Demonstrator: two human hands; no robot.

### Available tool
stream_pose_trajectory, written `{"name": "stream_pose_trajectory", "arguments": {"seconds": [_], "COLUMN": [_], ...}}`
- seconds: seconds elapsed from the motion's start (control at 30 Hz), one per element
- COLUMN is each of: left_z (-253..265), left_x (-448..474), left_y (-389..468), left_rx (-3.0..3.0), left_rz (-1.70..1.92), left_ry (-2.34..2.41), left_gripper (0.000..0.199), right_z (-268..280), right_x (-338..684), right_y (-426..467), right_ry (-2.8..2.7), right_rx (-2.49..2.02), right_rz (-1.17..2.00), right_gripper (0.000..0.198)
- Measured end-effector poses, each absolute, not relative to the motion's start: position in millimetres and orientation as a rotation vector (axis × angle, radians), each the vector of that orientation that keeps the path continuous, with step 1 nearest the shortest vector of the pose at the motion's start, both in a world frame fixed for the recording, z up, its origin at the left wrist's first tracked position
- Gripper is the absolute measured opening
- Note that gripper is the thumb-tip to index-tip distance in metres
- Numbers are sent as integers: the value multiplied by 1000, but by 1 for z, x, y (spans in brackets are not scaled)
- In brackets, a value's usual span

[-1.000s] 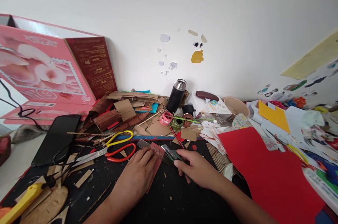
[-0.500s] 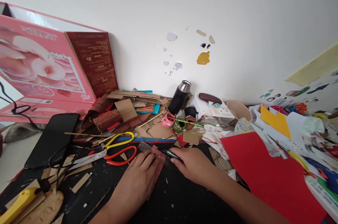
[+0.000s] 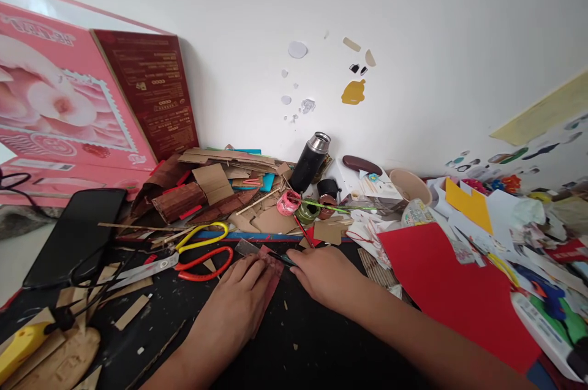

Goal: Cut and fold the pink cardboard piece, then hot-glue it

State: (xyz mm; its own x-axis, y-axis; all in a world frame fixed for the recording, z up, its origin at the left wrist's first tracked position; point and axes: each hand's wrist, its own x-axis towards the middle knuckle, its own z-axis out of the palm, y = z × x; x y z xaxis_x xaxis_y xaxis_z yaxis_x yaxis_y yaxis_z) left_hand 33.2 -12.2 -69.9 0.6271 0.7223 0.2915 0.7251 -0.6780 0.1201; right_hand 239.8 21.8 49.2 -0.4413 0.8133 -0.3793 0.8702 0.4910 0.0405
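Black surface [image 3: 316, 347] runs under everything. Pink box [image 3: 87, 96] stands far left. Red sheet [image 3: 454, 292] lies flat on the right. Flat black device [image 3: 76, 237] is left, near the box. Scissors [image 3: 166, 264] lie with blades pointing left, just left of the hands. Left hand [image 3: 239, 298]: near middle, fingers together, pressing down; can't tell if they also grip underneath. Right hand [image 3: 328, 280]: just right of it, fingers curled in a firm grip. Black flask [image 3: 309, 168] leans on the far side. Pink strip [image 3: 272, 292] is on the surface under the left fingers. Cutter [image 3: 283, 259] is clamped in the right fingers, tip at the strip; contact unclear.
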Motion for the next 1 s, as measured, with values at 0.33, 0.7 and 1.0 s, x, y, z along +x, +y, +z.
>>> {"name": "stream_pose_trajectory", "arguments": {"seconds": [0.33, 0.7, 1.0], "left_z": [-72, -72, -64], "left_x": [31, 30, 32], "left_y": [-13, -13, -12], "left_rx": [-2836, -2826, -2800], "left_rz": [-517, -500, -501], "left_ry": [-1278, -1242, -1238], "left_gripper": [49, 45, 42], "right_z": [54, 50, 54], "right_x": [220, 229, 232], "right_y": [26, 16, 18], "right_ry": [2346, 2322, 2318], "right_rx": [1225, 1266, 1296], "right_rz": [-135, -112, -181], "right_gripper": [30, 37, 29]}}
